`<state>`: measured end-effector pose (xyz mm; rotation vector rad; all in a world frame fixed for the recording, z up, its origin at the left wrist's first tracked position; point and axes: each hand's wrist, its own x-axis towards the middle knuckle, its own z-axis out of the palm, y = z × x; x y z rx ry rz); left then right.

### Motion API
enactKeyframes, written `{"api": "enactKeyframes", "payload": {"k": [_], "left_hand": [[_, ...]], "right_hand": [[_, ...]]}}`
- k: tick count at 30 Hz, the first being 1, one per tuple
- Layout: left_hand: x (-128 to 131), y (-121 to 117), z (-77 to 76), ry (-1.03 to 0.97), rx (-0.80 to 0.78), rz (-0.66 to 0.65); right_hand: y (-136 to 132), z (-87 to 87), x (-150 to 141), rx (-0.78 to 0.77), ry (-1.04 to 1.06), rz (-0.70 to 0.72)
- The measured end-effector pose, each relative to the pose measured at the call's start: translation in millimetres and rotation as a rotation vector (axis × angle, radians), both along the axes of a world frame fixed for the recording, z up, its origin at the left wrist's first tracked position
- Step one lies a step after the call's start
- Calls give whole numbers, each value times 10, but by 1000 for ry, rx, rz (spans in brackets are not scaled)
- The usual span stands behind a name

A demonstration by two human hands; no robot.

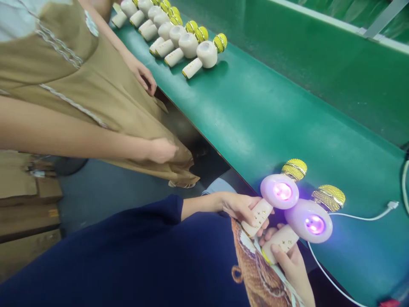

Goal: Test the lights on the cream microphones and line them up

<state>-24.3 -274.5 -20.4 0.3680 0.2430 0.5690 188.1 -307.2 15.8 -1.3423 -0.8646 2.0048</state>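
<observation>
Along the green workbench (255, 111), left hand (241, 209) grips one lit karaoke microphone (275, 192) by its handle; right hand (292, 266) closes around a second lit microphone (308, 221).

Our left hand (239, 209) comes out of a navy sleeve (111, 256), its fingers (252, 209) curled closed in a firm grip, while our right hand (289, 266) grips just beside and below it, thumb (277, 253) pressed down.

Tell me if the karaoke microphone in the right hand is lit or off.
Lit: the karaoke microphone in the right hand glows pale purple at its round body, with a bright magenta spot in the middle.
</observation>
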Motion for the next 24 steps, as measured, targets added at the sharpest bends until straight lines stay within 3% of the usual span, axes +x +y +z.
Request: {"api": "enactKeyframes", "payload": {"k": [5,14,24], "left_hand": [[5,-26,78,77,-24,43],[55,-64,418,395,-123,204],[30,-7,451,518,-107,253]], "right_hand": [[-22,44,38,4,18,93],[-20,136,4,-144,64,36],[-24,90,-73,-134,112,-67]]}}
